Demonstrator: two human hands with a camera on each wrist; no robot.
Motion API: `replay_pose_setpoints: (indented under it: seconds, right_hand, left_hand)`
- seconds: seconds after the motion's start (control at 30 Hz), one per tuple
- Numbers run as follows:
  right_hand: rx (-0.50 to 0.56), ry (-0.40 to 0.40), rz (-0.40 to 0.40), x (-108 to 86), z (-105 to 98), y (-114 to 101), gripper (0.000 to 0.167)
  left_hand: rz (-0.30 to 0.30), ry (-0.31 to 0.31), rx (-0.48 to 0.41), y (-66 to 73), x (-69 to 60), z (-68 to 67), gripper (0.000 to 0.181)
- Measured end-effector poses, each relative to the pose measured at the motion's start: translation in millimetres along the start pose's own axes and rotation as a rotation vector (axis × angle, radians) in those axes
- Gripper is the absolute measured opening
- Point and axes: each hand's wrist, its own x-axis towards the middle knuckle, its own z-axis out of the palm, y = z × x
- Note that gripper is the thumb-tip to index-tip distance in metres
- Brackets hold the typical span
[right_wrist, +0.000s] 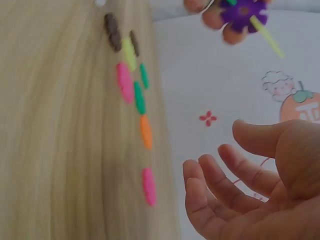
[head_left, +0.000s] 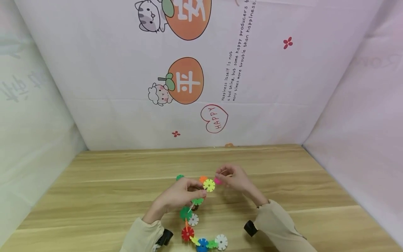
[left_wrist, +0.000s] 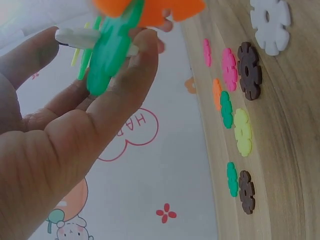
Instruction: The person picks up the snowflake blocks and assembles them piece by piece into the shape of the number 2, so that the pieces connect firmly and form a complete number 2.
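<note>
My left hand pinches a linked chain of notched, flower-shaped plastic discs. In the left wrist view, a green disc of that chain sits at the fingers, with an orange disc above it. The chain curves down in the head view through a red disc and a blue disc to a white disc. My right hand has loosely bent fingers, thumb apart, and holds nothing. A pink disc shows by its fingertips in the head view. The left fingers partly hide the chain's upper part.
Loose discs lie on the wooden table, among them a dark brown disc, a yellow disc and an orange disc. A printed white cloth stands behind the table and along both sides.
</note>
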Motion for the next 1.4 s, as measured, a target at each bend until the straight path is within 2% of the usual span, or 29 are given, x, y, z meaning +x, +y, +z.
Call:
replay_pose_setpoints:
  seconds: [0.13,0.3,0.43,0.8,0.93,1.17,1.4]
  right_hand:
    - [-0.133,0.017,0.025,12.9,-1.5,10.8,0.014]
    - [-0.281,0.012,0.026,25.9,-3.8,17.8,0.018]
    - [-0.295,-0.021,0.018,32.0,-4.8,21.5,0.019]
    - [-0.299,-0.071,0.076,38.2,-3.8,31.3,0.023]
    - [-0.308,-0.068,0.075,38.4,-2.0,30.5,0.022]
    - [-0.312,-0.044,0.125,39.5,1.7,30.4,0.028]
    - [-0.301,-0.035,0.068,36.9,2.2,30.7,0.029]
  left_hand:
    - [-0.009,0.006,0.001,0.3,0.1,0.0,0.023]
    - [-0.015,0.011,0.002,1.4,-0.3,-0.2,0.024]
    - [-0.016,0.015,0.004,2.1,-0.8,-0.5,0.022]
    - [-0.019,0.021,0.013,1.6,0.2,-1.3,0.029]
    - [-0.020,0.027,0.000,0.9,0.3,-0.9,0.034]
    - [-0.025,0.039,0.020,0.6,-0.7,-1.3,0.044]
    - [-0.032,0.049,0.024,-0.2,-1.7,-1.7,0.044]
